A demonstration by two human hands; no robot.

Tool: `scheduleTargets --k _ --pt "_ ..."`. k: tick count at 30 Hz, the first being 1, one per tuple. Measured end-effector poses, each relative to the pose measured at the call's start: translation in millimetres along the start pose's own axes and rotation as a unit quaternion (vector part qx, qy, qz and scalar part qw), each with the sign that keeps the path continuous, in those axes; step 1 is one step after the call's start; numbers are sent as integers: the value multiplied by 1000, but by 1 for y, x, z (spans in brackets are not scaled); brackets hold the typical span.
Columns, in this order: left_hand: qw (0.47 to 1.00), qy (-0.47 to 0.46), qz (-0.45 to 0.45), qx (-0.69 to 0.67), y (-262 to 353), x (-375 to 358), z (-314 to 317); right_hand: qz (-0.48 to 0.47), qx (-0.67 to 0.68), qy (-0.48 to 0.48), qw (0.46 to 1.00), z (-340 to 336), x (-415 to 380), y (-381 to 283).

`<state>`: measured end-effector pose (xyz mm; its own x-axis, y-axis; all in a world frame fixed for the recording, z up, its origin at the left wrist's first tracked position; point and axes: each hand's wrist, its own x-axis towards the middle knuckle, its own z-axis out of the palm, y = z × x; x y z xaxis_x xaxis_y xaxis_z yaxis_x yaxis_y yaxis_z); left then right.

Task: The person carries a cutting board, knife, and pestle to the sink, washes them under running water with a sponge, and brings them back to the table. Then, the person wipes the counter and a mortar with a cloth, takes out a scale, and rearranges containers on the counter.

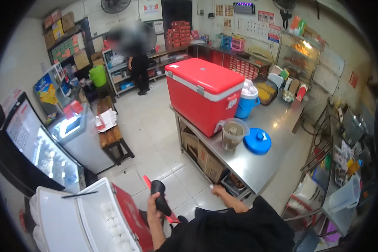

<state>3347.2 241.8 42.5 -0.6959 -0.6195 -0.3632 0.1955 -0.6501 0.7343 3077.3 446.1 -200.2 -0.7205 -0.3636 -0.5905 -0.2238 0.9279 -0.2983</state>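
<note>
Red-and-black object (pixel 160 197), held in the left hand (pixel 153 205). Black part: rounded, elongated, smooth-looking, gently curved, narrower at mid-length. Red part: narrow, straight-edged; runs behind the black, showing past it at both ends. Whole piece tilted, upper red tip to picture left, lower end near the dark clothing. Held clear above the tiled floor (pixel 189 181), near the open cooler's red side (pixel 132 218). Exact kind unclear.

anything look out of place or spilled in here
The blue lid lies on the steel table, off the blue jug, which has pale bundles bulging from its top. The left hand holds a black saddle-like part, unusual beside an open cooler. No spill is evident.
</note>
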Motion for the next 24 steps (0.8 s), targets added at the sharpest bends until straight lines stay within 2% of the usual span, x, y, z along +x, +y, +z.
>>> scheduleTargets --k 1,2,5,6,9,10,12,13,15,17,18,22,23,24 --pt "1000 -9 -2 3 15 34 -5 23 10 -85 996 -3 -4 11" --pt "1000 -19 4 2 32 66 -2 40 0 -120 992 -2 -2 16" --pt "999 -4 36 36 85 165 9 107 -9 -170 980 -3 29 28" --pt "999 -16 14 34 103 196 9 127 -6 -176 976 -6 44 23" --pt "998 5 6 57 139 304 3 162 2 -194 968 -21 111 -19" --pt "997 17 30 71 147 343 1 162 -1 -198 967 -28 142 -41" --pt "993 19 23 115 171 415 -2 140 -2 -204 969 -45 221 -95" --pt "990 24 21 141 189 449 -1 121 -6 -206 971 -50 261 -124" --pt "993 62 51 86 221 510 7 64 -29 -205 976 -60 351 -196" --pt "997 61 23 47 257 559 12 -12 -60 -201 978 -79 447 -286" --pt "996 67 38 38 275 578 24 -51 -73 -195 977 -89 495 -330" --pt "993 93 67 0 329 685 57 -279 -194 -99 935 -124 723 -503" --pt "994 92 62 -1 336 718 60 -153 36 -166 974 -176 725 -538" --pt "994 89 58 0 344 752 62 -16 271 -174 947 -236 718 -577"
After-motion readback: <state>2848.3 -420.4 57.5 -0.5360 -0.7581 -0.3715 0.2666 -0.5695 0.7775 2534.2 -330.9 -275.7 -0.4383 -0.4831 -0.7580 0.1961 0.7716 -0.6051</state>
